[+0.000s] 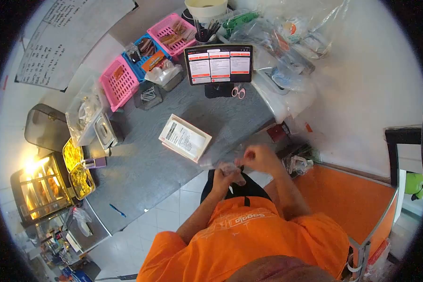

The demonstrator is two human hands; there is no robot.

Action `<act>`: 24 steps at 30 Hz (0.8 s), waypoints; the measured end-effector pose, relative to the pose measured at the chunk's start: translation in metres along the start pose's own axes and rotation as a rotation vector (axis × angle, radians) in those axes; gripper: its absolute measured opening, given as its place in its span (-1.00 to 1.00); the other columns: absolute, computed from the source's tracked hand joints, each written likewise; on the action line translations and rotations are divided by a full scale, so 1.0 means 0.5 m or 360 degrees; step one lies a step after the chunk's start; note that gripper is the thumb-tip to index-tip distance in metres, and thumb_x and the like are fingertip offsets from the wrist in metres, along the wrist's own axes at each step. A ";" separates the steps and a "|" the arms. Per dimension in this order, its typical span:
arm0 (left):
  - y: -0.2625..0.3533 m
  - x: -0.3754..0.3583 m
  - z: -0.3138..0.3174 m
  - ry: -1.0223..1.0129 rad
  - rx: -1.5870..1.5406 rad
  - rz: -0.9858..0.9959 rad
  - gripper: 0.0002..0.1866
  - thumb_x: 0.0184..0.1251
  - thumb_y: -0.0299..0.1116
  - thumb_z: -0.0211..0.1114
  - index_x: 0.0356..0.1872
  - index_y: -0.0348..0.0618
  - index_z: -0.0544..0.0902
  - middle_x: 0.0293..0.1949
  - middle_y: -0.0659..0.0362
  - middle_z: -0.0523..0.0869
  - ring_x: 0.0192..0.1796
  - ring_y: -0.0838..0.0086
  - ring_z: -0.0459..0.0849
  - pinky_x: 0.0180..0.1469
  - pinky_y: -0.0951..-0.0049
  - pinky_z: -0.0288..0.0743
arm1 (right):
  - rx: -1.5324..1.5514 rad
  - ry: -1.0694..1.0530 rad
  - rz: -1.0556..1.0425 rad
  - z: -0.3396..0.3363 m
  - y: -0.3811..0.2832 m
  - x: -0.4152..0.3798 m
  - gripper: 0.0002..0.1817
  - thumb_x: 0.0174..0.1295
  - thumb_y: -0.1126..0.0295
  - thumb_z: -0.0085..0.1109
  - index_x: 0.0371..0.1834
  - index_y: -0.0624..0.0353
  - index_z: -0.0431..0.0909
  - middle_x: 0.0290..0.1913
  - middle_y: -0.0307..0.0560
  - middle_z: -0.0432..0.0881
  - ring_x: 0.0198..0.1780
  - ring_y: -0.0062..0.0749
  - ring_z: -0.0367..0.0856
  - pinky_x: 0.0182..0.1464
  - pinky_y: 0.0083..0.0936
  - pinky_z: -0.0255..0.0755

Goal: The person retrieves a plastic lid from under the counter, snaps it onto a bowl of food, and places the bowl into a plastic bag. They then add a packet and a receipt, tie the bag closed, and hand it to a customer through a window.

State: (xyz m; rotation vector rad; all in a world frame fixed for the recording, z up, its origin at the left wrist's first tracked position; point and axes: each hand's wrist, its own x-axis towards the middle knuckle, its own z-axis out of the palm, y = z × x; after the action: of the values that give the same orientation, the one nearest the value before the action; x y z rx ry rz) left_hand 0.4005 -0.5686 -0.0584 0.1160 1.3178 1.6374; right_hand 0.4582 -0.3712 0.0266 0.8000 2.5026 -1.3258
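Observation:
Low in front of my body, just off the counter's edge, my left hand (pixel 227 176) is closed around some thin clear plastic (pixel 229 168). My right hand (pixel 257 157) is raised beside it, fingers curled in; I cannot tell what, if anything, it pinches. On the grey counter (pixel 145 145) just beyond my hands lies an open white box (pixel 204 144) with a printed paper slip (pixel 182 136) on it.
A tablet (pixel 219 66) stands at the back with pink scissors (pixel 238 91) beside it. Pink baskets (pixel 120 82), a metal container (pixel 105 131) and a lit warmer cabinet (pixel 42 185) line the left. Plastic bags (pixel 286 70) pile up at right. A pen (pixel 117 210) lies near the front edge.

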 end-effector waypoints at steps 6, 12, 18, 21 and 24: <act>0.019 -0.001 0.099 -0.0042 0.0916 0.0705 -0.85 0.05 -0.54 0.42 -0.32 -0.18 0.68 -0.41 0.30 0.66 -0.42 0.63 0.52 -0.33 0.52 0.41 | 0.0115 0.0510 -0.0080 0.097 0.114 -0.123 -0.63 0.18 0.09 0.28 -0.36 0.25 0.67 -0.42 0.13 0.67 -0.42 0.04 0.66 -0.36 -0.17 0.47; 0.002 0.012 0.059 0.0184 0.0580 0.0710 -0.60 0.15 -0.56 0.33 -0.70 -0.12 0.25 -0.65 0.45 0.24 -0.50 0.71 0.19 -0.52 0.53 0.12 | -0.0572 0.1222 0.0025 -0.062 0.181 -0.177 -0.77 0.15 0.27 0.26 -0.48 0.23 0.57 -0.49 0.08 0.63 -0.39 0.11 0.63 -0.38 -0.15 0.46; 0.055 -0.012 0.013 0.0299 -0.0322 0.0811 -0.71 0.21 -0.68 0.17 -0.62 -0.10 0.38 -0.52 0.29 0.54 -0.50 0.59 0.46 -0.44 0.53 0.37 | -0.0284 0.1208 -0.0186 -0.081 0.112 -0.172 -0.77 0.16 0.30 0.28 -0.54 0.20 0.55 -0.53 0.06 0.62 -0.44 0.07 0.62 -0.40 -0.18 0.44; 0.180 -0.110 0.095 0.0654 -0.0729 0.0742 -0.79 0.26 -0.67 0.17 -0.49 -0.15 0.40 -0.42 0.23 0.57 -0.48 0.52 0.55 -0.38 0.48 0.51 | 0.0050 0.1165 -0.0357 -0.073 0.088 -0.161 -0.73 0.18 0.29 0.30 -0.57 0.21 0.55 -0.54 0.06 0.63 -0.48 -0.06 0.65 -0.42 -0.21 0.44; 0.238 -0.189 0.089 0.0706 -0.0883 0.0822 -0.90 0.39 -0.52 0.22 -0.28 -0.19 0.45 -0.28 0.13 0.61 -0.40 0.47 0.62 -0.38 0.46 0.60 | 0.0404 0.1159 -0.0453 -0.096 0.008 -0.195 -0.73 0.21 0.28 0.31 -0.58 0.19 0.60 -0.54 0.00 0.67 -0.50 -0.19 0.68 -0.43 -0.25 0.46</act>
State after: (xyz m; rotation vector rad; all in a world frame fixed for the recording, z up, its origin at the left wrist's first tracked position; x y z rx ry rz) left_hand 0.4015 -0.5965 0.0972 -0.2805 1.1475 2.5261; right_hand 0.5451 -0.3662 0.0916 1.1915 3.1289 -1.7095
